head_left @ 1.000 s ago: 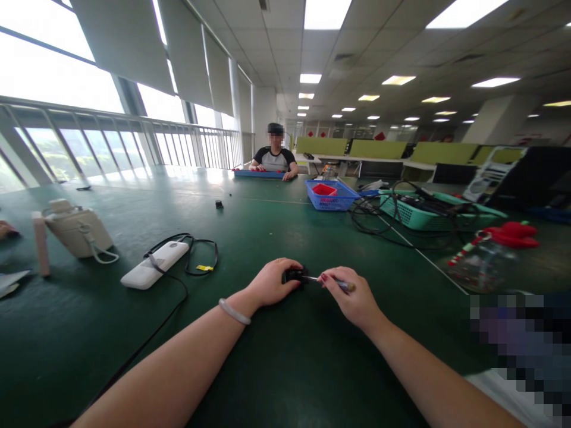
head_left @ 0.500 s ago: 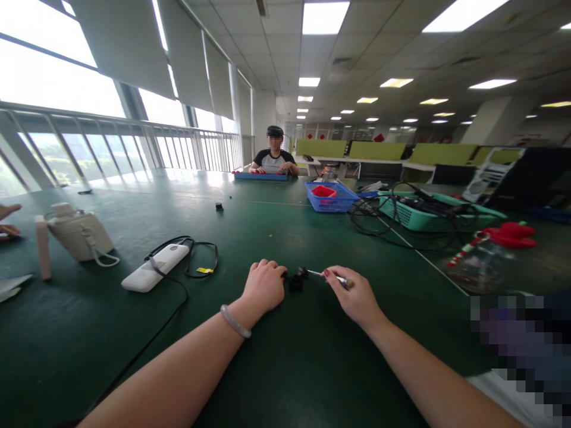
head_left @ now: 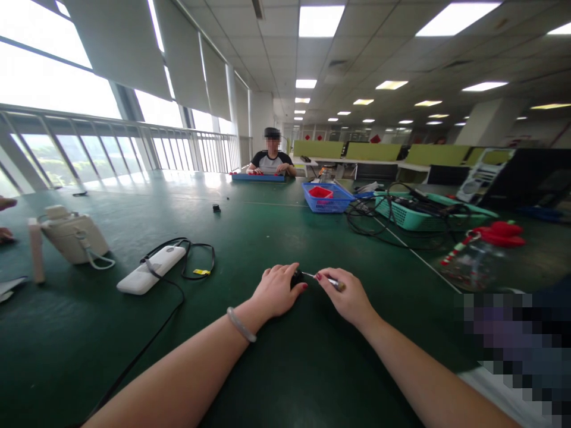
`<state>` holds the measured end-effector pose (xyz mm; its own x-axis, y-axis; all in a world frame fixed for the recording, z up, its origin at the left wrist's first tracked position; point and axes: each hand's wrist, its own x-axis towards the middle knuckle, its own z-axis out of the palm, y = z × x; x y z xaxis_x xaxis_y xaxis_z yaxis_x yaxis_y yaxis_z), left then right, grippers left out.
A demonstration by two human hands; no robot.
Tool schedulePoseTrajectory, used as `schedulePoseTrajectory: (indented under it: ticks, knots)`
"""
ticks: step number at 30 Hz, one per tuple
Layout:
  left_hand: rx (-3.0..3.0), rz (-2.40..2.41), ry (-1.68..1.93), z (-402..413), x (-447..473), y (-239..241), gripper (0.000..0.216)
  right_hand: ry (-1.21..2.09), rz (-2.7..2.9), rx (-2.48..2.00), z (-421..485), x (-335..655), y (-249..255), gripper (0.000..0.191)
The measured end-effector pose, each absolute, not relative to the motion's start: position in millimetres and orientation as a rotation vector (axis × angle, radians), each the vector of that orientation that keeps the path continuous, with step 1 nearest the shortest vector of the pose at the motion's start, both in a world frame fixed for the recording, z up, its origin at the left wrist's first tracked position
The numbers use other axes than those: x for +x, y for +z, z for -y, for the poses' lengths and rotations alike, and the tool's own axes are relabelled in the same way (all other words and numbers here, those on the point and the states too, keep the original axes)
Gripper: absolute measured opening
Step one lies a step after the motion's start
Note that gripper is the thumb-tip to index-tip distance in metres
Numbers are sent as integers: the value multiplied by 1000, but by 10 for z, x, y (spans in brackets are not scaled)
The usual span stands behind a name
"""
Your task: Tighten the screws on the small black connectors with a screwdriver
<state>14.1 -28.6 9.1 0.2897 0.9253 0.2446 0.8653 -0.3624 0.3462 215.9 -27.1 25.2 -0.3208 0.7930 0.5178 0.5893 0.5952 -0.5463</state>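
Observation:
My left hand, with a grey bangle on its wrist, is closed around a small black part on the green table. Thumb and fingers cover much of that part, so its kind is hard to make out. In my right hand is a slim screwdriver with a thin metal shaft and a brownish handle end. Its shaft points left, and the tip meets or nearly meets the black part.
Left on the green table lie a white power bank with a black cable and a beige bottle. A blue basket, a teal basket of cables and a red-lidded jar stand right. A person sits opposite.
My left hand has shifted right and closed over the black part, which lay uncovered beside it before. My right hand keeps the screwdriver, its tip still at the part. The view has shifted slightly.

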Motion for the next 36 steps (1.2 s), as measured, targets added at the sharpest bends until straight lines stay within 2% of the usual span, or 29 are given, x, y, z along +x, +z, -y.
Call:
schedulePoseTrajectory:
  ticks: [4,13,20,27,36]
  knots:
    - [2444,-1610,571,334,178,100,55,319,1893,-1061,298,2200,262,36]
    - [2479,-1419,518,588,210,186,25,318,1718,-1067,260,2305,254,38]
    - [2464,-1339,442,1173,-7,302,20,298,1780,-1042,261,2299,254,39]
    - [2344,-1329,422,1775,-747,293,15,271,1812,-1025,269,2285,268,42]
    - [2356,-1430,561,1939,-1275,225,20,186,1879,-1004,272,2242,251,39]
